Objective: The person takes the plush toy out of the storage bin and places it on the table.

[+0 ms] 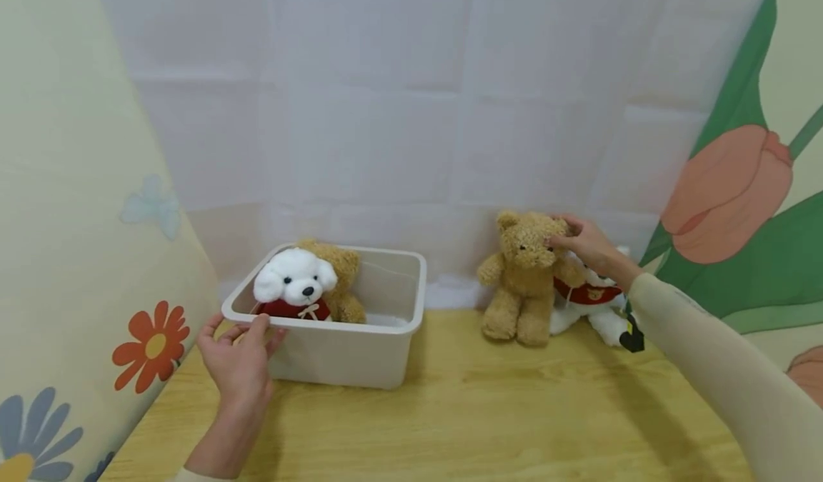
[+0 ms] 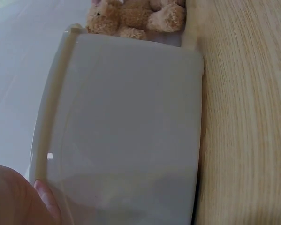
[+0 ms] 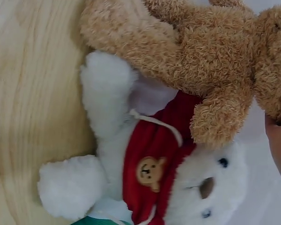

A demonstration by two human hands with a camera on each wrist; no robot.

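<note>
A white plastic bin (image 1: 360, 357) stands on the wooden table at the left. Inside it sit a white plush bear in a red top (image 1: 293, 285) and a brown bear (image 1: 343, 275) behind it. My left hand (image 1: 247, 328) grips the bin's near left rim; in the left wrist view the bin's wall (image 2: 131, 131) fills the frame with a finger (image 2: 46, 197) at its edge. My right hand (image 1: 559, 239) pinches the head of a brown teddy bear (image 1: 524, 275) standing at the back right. A second white bear in red (image 1: 588, 300) leans behind it, also seen close up (image 3: 154, 164) under the brown bear (image 3: 201, 56).
The wooden table (image 1: 482, 410) runs to a white sheet backdrop (image 1: 411, 111). Flower-print fabric (image 1: 77, 253) closes the left side and tulip-print fabric (image 1: 739, 196) the right. A black tag (image 1: 632, 339) hangs by the white bear.
</note>
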